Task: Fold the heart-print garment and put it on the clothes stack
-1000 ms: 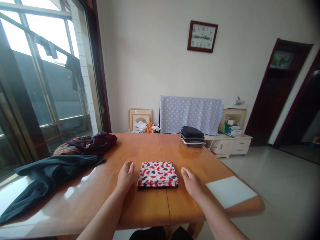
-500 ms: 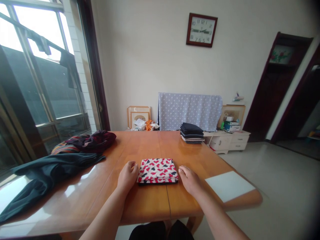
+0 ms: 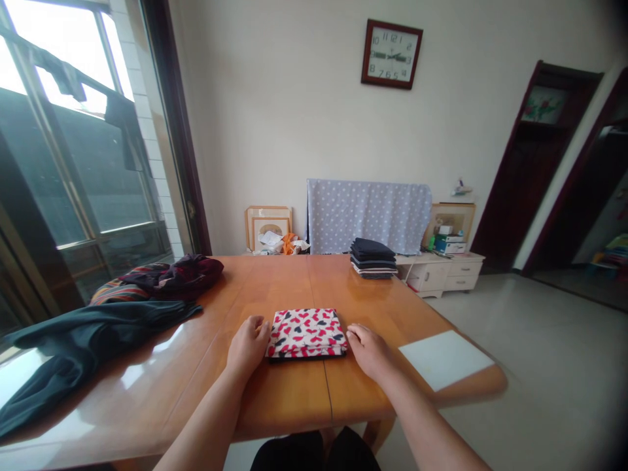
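The folded cloth [image 3: 308,332] lies flat on the surface [image 3: 275,396], in from the near edge, with a strip of wood between it and that edge. The left hand [image 3: 249,343] is at its left side and the right hand [image 3: 369,350] at its right, both with fingers loosely curled and neither pinching anything. Beyond the cloth, wood runs to the far edge; the stack [image 3: 373,257] stands up there near the right edge, well apart from the hands. Rightward, wood separates the right hand from the sheet [image 3: 446,360], which lies just in from the rounded corner. On the left, a wider stretch lies between the left hand and the garment [image 3: 98,337], with the bundle [image 3: 181,275] behind it. The garment runs out at the left of view, as does the surface. Forearms cover parts of the near edge, and the fingers' inner sides are hidden, so how far each hand is closed, and whether either touches the cloth, I cannot tell. A dark layer under the cloth shows only as a thin line.
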`<state>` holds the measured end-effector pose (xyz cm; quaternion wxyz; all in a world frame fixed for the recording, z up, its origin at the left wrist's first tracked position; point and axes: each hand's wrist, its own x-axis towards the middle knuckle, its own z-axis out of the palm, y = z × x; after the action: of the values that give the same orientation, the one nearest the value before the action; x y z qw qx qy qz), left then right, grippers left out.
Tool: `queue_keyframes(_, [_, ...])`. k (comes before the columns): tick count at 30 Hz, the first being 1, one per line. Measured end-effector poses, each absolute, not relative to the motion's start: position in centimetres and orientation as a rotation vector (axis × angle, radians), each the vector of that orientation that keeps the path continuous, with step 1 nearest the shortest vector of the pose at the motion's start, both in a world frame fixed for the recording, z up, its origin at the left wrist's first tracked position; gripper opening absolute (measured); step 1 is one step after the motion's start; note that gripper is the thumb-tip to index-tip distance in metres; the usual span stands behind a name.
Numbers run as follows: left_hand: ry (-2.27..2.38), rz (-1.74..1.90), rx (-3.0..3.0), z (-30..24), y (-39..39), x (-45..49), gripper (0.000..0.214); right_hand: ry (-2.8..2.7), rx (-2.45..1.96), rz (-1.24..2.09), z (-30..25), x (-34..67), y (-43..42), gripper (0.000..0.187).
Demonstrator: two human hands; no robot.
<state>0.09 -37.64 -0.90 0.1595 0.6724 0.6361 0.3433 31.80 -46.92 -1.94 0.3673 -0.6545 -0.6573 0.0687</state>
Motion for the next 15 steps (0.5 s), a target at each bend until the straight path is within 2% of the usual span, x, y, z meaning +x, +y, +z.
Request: queue_keyframes(15, [1.798,0.939,1.961,-0.54,-38.02,0.22,0.040,-1.698,-1.722,0.174,-1.90,31.60,-46.85,0.027])
